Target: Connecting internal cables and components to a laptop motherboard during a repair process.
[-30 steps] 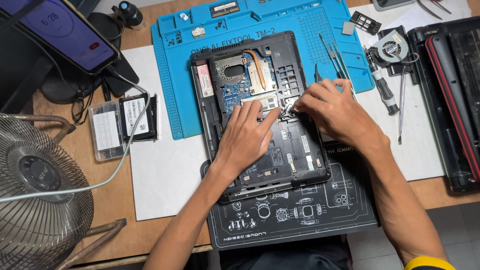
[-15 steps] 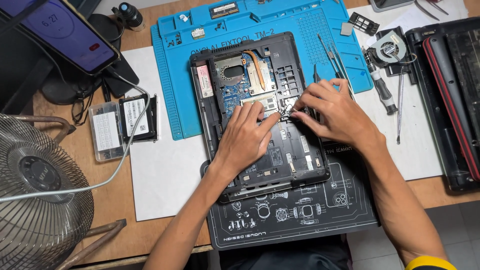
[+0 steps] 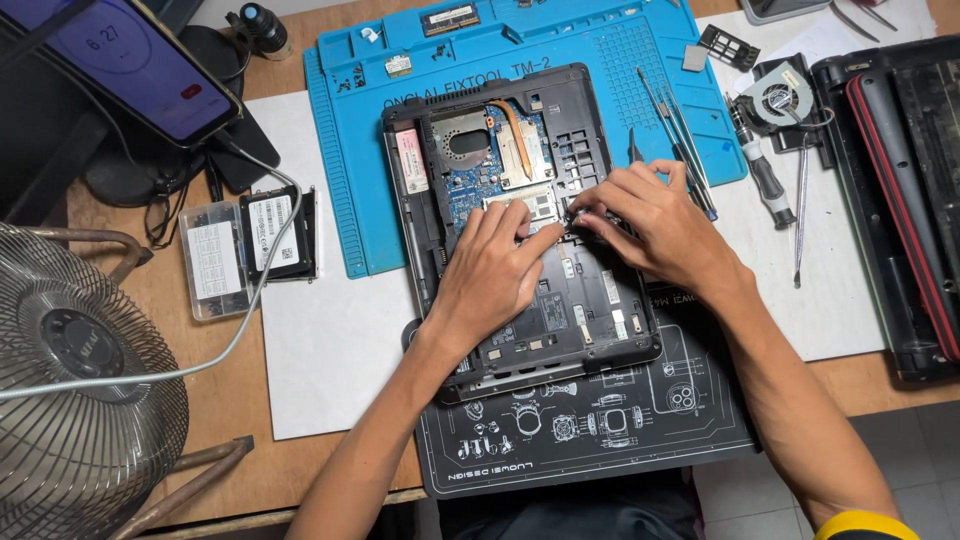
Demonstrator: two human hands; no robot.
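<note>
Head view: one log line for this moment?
left hand: on laptop board | right hand: fingertips at same spot | laptop: opened, on blue mat | screwdriver: untouched

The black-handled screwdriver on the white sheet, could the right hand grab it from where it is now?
Probably yes. The black-handled screwdriver lies uncovered just beyond the right hand, with only thin tools lying flat between them. The hand would first have to leave the opened laptop.

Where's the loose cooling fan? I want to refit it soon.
In the head view the cooling fan lies upper right on the white sheet, between the blue mat and the black-and-red laptop lid, beside a screwdriver.
</note>
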